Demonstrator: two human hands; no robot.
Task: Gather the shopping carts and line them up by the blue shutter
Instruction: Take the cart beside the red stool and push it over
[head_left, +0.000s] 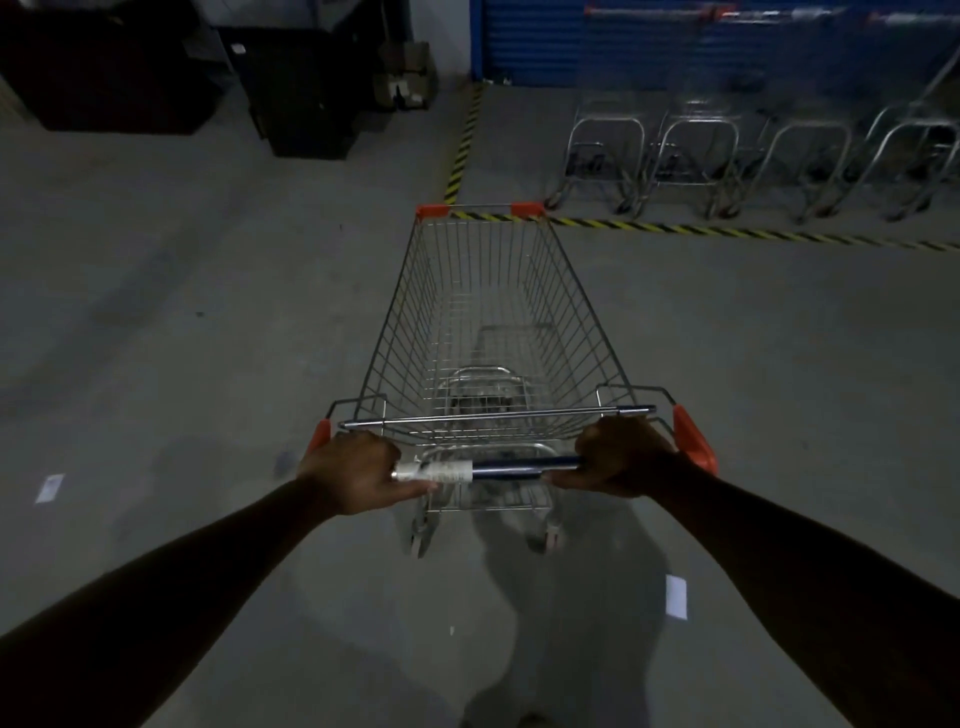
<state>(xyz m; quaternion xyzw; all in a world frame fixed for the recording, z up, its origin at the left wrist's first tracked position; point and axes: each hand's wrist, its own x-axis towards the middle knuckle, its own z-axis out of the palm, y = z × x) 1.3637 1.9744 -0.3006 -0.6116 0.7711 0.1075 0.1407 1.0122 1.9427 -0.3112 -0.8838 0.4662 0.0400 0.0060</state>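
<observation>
A wire shopping cart (488, 312) with orange corner caps stands on the concrete floor straight ahead of me, its basket empty. My left hand (353, 478) grips the left end of the cart's handle bar (514, 467), next to a white taped patch. My right hand (621, 457) grips the right end. The blue shutter (675, 47) fills the wall at the far right. Several other carts (696, 156) stand side by side in front of it, their upper parts blurred.
Yellow-and-black hazard tape (727, 231) marks a bay on the floor around the parked carts, and another strip (462, 140) runs toward the wall. Dark cabinets (306, 88) and boxes stand at the far left. White paper scraps (676, 597) lie on the floor.
</observation>
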